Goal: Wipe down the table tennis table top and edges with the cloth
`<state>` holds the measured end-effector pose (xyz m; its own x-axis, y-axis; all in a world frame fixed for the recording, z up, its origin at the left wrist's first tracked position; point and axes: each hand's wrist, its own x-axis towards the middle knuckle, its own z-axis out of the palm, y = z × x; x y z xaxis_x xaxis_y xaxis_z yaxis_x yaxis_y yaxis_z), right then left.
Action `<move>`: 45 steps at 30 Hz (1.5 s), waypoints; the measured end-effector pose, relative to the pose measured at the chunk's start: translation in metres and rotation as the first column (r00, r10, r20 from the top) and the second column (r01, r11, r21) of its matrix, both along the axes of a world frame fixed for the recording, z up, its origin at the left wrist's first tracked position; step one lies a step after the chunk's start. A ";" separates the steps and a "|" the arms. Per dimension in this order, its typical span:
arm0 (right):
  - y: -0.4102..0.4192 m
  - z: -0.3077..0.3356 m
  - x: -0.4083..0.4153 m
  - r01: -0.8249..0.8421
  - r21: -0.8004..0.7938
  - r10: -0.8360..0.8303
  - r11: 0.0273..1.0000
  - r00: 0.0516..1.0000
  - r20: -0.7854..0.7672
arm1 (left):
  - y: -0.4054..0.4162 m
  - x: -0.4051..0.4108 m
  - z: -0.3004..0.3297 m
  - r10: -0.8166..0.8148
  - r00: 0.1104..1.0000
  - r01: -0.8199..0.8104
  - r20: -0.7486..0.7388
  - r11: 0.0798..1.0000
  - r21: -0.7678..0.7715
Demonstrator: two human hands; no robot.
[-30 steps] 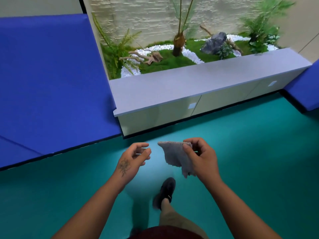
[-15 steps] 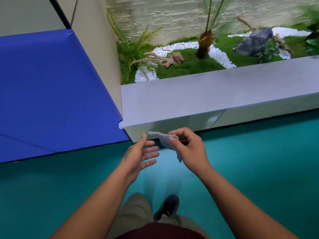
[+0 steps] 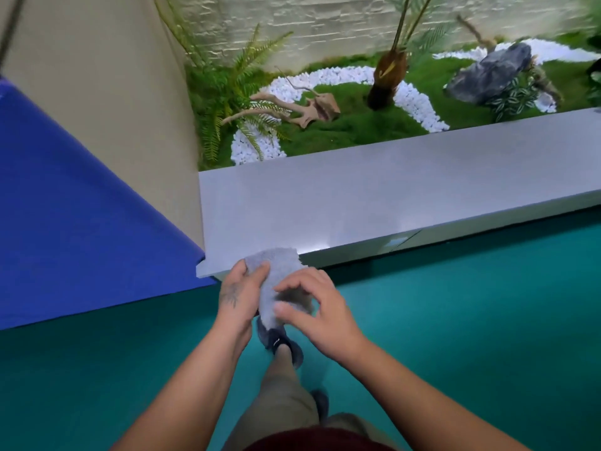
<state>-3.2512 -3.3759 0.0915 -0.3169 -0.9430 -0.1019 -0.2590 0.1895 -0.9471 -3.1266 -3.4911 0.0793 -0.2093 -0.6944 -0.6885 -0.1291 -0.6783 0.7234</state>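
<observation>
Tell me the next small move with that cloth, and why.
Probably finish bunching the grey cloth into one hand. The left hand grips its left edge while the right hand curls over its lower part, so it is still being gathered. No table tennis table is in view, only a grey ledge, so wiping cannot start yet.
</observation>
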 end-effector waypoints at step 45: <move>-0.255 -0.288 -0.159 -0.116 0.615 0.467 0.780 0.762 -0.449 | -0.209 -0.084 -0.290 -0.274 0.733 0.575 0.623 0.739 -0.351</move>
<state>-3.4104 -3.6308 -0.1966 -0.1966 -0.8412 -0.5037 -0.8229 0.4209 -0.3817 -3.2105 -3.7002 -0.2110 -0.3019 -0.8795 -0.3678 -0.7476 -0.0210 0.6638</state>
